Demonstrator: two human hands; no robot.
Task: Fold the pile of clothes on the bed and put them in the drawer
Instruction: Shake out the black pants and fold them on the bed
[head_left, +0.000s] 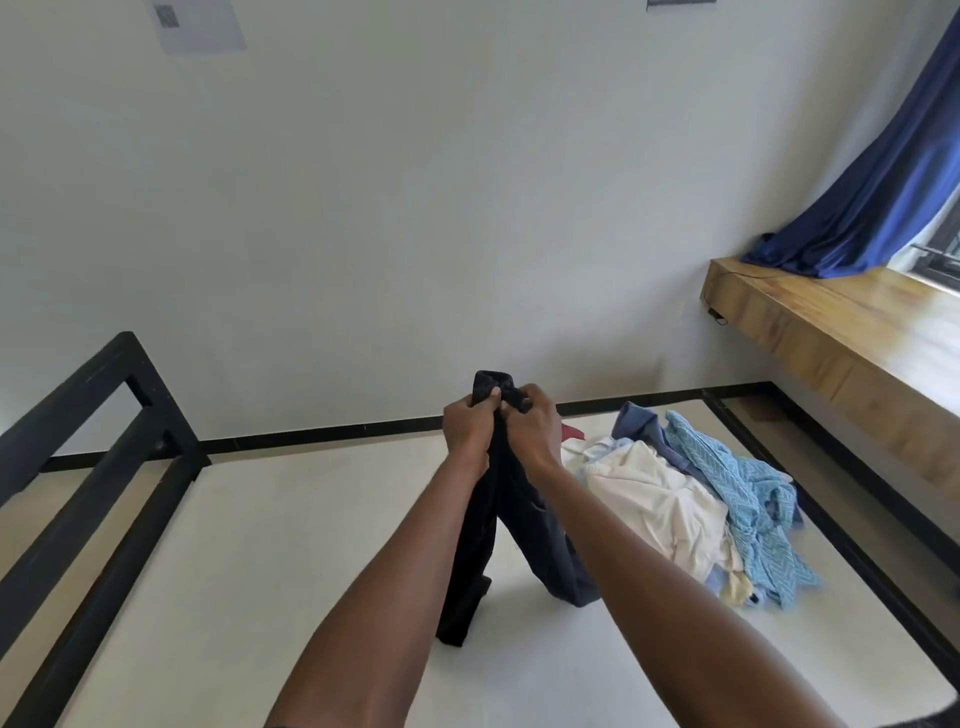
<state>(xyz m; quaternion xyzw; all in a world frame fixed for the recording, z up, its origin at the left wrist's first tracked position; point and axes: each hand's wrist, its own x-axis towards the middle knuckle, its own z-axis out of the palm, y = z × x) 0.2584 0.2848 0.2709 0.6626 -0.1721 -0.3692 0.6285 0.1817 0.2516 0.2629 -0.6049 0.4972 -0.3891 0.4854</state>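
Observation:
A dark navy garment (524, 525) hangs from both my hands above the white mattress (260, 545), its two lower ends trailing onto the bed. My left hand (470, 428) grips its top edge, and my right hand (532, 423) pinches the same edge right beside it. To the right lies the pile of clothes (691, 499): a white piece, a light blue patterned one, a grey-blue one and a bit of red. No drawer is in view.
The bed has a black metal frame, with its headboard (88, 441) at the left. A wooden ledge (831, 332) runs along the right wall under a blue curtain (883, 182). A white wall stands behind the bed.

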